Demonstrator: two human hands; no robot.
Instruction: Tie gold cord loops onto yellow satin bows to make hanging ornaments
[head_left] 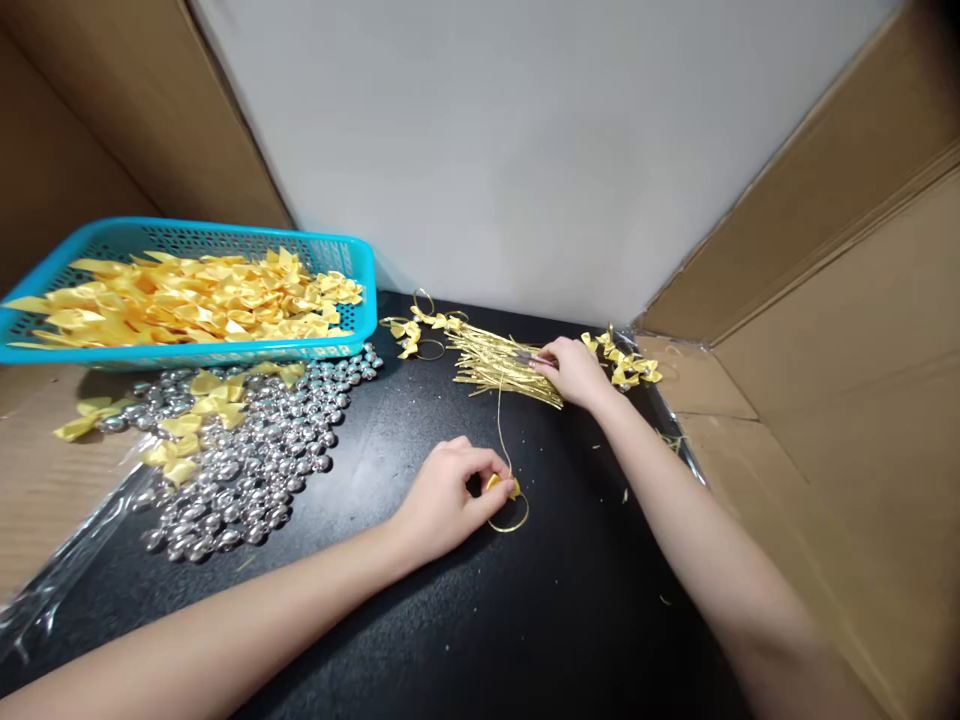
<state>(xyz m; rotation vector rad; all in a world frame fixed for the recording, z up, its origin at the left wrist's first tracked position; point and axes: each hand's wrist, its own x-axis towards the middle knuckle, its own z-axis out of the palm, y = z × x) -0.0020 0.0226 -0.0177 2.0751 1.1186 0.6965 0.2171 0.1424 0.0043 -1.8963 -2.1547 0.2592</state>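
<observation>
My left hand pinches a small yellow ribbon bow just above the black table. A gold cord loop hangs from the bow towards me, and a cord end rises from it towards the gold cord pile. Farther back, my right hand is closed on a small pointed tool, its tip over the pile of cut gold cords. Whether it is a pair of snips or scissors is hard to make out, as the fingers cover most of it.
A blue basket full of yellow bows stands at the back left. Many silver beads lie before it, some bows among them. Looped bows lie behind the cords and at right. Cardboard walls flank the table.
</observation>
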